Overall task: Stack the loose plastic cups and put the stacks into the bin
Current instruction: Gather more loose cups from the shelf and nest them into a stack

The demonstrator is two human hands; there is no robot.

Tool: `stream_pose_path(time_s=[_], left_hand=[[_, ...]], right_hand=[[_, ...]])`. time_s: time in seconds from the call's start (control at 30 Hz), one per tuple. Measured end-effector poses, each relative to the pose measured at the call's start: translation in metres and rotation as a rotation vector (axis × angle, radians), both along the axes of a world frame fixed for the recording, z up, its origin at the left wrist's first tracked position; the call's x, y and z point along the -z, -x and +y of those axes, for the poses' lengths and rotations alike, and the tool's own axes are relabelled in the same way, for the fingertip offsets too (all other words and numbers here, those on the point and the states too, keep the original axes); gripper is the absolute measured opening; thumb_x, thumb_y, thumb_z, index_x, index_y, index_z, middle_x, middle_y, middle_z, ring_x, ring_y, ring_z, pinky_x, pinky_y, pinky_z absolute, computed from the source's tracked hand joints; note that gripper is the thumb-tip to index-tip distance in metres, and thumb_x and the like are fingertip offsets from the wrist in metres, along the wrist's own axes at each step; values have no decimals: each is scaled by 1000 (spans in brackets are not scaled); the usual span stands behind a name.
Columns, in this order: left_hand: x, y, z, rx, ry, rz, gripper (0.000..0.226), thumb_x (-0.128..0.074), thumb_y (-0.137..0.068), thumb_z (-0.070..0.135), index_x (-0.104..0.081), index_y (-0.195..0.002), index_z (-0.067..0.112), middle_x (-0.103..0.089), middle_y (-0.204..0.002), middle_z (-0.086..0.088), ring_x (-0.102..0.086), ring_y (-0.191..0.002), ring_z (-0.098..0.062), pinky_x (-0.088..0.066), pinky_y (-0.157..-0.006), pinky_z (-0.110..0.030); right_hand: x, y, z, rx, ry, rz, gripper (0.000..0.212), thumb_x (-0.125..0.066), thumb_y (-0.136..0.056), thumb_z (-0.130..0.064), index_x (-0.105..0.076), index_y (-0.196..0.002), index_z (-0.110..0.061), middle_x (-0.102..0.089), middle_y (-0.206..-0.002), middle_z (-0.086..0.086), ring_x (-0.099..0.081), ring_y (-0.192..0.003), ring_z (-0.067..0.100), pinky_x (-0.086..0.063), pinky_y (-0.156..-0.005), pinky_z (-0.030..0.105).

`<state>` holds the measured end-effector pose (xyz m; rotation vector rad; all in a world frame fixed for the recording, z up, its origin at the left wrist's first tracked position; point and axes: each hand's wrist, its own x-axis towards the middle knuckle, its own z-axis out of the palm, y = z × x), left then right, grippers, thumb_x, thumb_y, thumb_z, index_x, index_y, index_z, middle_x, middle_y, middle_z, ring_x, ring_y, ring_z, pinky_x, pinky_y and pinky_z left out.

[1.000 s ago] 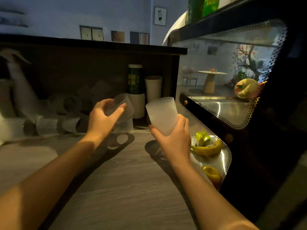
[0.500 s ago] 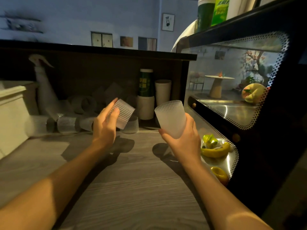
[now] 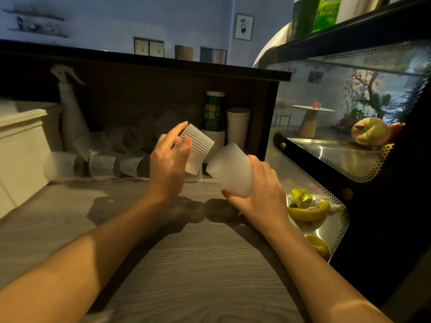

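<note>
The left hand (image 3: 168, 164) holds a ribbed cup (image 3: 197, 149) above the wooden counter (image 3: 198, 264), thumb on the near side, fingers reaching over its far side — the cup is tilted. The right hand (image 3: 258, 194) grips a frosted cup (image 3: 231, 170) from below, its open mouth leaning toward the left hand. The two cups are just beside each other, not yet nested. Beyond the left hand, more loose cups (image 3: 102, 163) lie on their sides against the dark back wall. Far to the left of the left hand stands a pale bin (image 3: 21, 145). To the right of the right hand is a glass display case (image 3: 349, 159).
</note>
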<state>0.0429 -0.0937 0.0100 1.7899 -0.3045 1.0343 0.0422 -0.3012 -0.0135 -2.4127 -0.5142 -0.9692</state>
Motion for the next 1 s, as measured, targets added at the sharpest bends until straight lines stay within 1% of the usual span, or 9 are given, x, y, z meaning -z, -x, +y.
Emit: stream_pose_path(time_s=[0.07, 0.2, 0.3, 0.4, 0.5, 0.63, 0.77, 0.87, 1.0], left_hand=[[0, 2, -4, 35, -45, -3, 72, -34, -90, 62, -47, -144, 16, -54, -122, -7, -56, -106, -6, -43, -82, -6], [3, 4, -11, 108, -120, 8, 66, -38, -92, 61, -47, -143, 20, -50, -120, 3, -54, -106, -6, -52, -80, -24], [8, 6, -17, 78, -235, -4, 68, -38, -94, 58, -44, -145, 14, -47, -124, 1, -51, -108, -2, -47, -79, -14], [16, 6, -22, 146, -391, 32, 77, -32, -93, 68, -33, -152, 19, -41, -135, 2, -47, -117, -8, -47, -89, -18], [16, 5, -28, 224, -352, 103, 85, -20, -88, 80, -29, -153, 26, -38, -140, 10, -41, -124, 1, -37, -96, -8], [23, 0, -22, 81, -143, 169, 80, -30, -87, 76, -33, -151, 27, -46, -135, 9, -47, -119, 2, -39, -95, -18], [34, -11, 3, -166, -49, 377, 75, -53, -90, 62, -33, -150, 21, -50, -130, -2, -52, -117, -18, -49, -97, -39], [36, -23, 14, -250, -97, 530, 79, -61, -87, 59, -36, -147, 15, -43, -137, -10, -50, -121, -26, -46, -103, -45], [40, -46, 21, -303, -168, 748, 104, -68, -75, 70, -30, -151, 10, -33, -148, -15, -42, -132, -34, -42, -108, -47]], right_hand=[[1, 0, 2, -9, 46, -11, 89, -80, -68, -54, -39, -139, -20, -52, -122, 1, -50, -106, 19, -49, -80, 37], [3, 0, 5, -51, 84, -19, 90, -81, -66, -53, -39, -139, -20, -52, -123, 0, -51, -107, 18, -50, -82, 37], [4, 1, 6, -71, 66, -38, 90, -81, -66, -54, -39, -139, -20, -53, -122, 0, -51, -105, 17, -51, -80, 36], [5, 1, 7, -82, 33, -33, 91, -81, -66, -53, -39, -140, -19, -53, -122, 1, -51, -104, 16, -50, -79, 34], [3, 1, 4, -90, -38, -13, 90, -82, -67, -53, -39, -139, -21, -52, -121, -1, -49, -103, 14, -49, -77, 33], [1, 1, -2, -70, -278, 32, 83, -79, -70, -55, -39, -135, -22, -49, -120, -3, -50, -100, 13, -49, -72, 31], [1, -3, -9, -27, -407, 76, 83, -78, -72, -54, -39, -136, -19, -50, -120, -1, -49, -99, 13, -47, -71, 27], [2, -5, -12, -2, -466, 93, 84, -77, -72, -57, -38, -135, -19, -50, -118, -2, -49, -99, 12, -46, -71, 27], [2, -6, -11, 7, -468, 107, 84, -76, -72, -58, -36, -136, -20, -46, -117, -6, -48, -100, 11, -48, -73, 29]])
